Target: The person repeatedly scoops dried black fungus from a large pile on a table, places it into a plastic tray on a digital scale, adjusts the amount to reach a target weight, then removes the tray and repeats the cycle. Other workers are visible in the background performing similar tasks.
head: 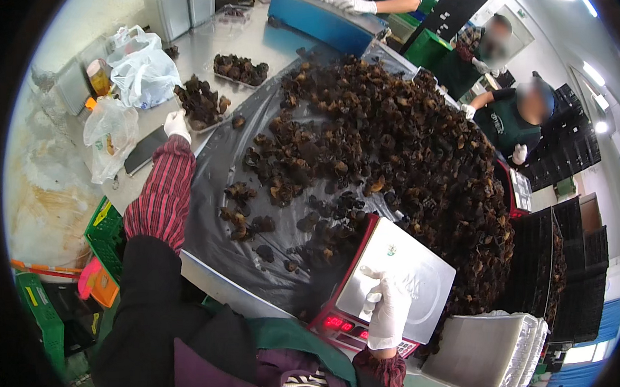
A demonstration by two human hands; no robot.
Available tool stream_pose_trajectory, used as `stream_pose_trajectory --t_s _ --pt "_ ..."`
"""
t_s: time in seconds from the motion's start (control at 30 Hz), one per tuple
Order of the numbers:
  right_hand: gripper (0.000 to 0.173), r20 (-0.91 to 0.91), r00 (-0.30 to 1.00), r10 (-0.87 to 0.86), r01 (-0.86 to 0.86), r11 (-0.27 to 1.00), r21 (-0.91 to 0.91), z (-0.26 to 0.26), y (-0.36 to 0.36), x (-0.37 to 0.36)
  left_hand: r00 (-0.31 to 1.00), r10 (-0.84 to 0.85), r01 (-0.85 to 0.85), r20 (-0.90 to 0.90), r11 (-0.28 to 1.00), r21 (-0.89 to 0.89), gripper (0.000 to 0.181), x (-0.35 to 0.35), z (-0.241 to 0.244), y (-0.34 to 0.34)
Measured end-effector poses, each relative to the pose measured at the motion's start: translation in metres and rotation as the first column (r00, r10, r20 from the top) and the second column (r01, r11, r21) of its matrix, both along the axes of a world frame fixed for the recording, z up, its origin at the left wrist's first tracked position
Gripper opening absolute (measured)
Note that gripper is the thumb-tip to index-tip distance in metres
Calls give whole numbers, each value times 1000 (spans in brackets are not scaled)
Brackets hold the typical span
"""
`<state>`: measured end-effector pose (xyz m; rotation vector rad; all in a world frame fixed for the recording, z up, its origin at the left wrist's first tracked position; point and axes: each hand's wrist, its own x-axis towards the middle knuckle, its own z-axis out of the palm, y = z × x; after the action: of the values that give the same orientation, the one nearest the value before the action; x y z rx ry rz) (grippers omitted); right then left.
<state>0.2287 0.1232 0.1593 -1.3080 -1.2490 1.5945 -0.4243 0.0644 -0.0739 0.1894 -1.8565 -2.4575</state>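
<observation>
My left hand (pixel 177 125), in a white glove, grips the near edge of a clear plastic tray (pixel 203 126) filled with dark wood ear mushrooms (pixel 198 101). That tray is over the metal table beside the black plastic sheet; whether it rests there I cannot tell. My right hand (pixel 388 305), gloved in white too, is over the metal plate of a red digital scale (pixel 428 287) and holds nothing that I can see, its fingers partly curled. Beyond the scale spreads a large heap of the same mushrooms (pixel 364 123). A second filled tray (pixel 240 71) stands farther back on the metal table.
White plastic bags (pixel 141 71), a jar (pixel 98 78) and a dark flat device (pixel 144 151) lie at left. Stacked clear trays (pixel 477 349) stand at right, a blue bin (pixel 318 24) at the back. Gloved co-workers are across the heap; another scale (pixel 520 192) is near one.
</observation>
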Motion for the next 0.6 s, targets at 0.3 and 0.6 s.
stream_pose_trajectory --t_s 0.3,0.6 --pt "25 18 992 -124 124 992 12 12 10 -2 899 -395 429 188 880 -203 19 -38 -1 90" --pt "26 263 907 -328 249 923 292 50 29 53 361 -920 250 -151 252 -935 49 164 112 156"
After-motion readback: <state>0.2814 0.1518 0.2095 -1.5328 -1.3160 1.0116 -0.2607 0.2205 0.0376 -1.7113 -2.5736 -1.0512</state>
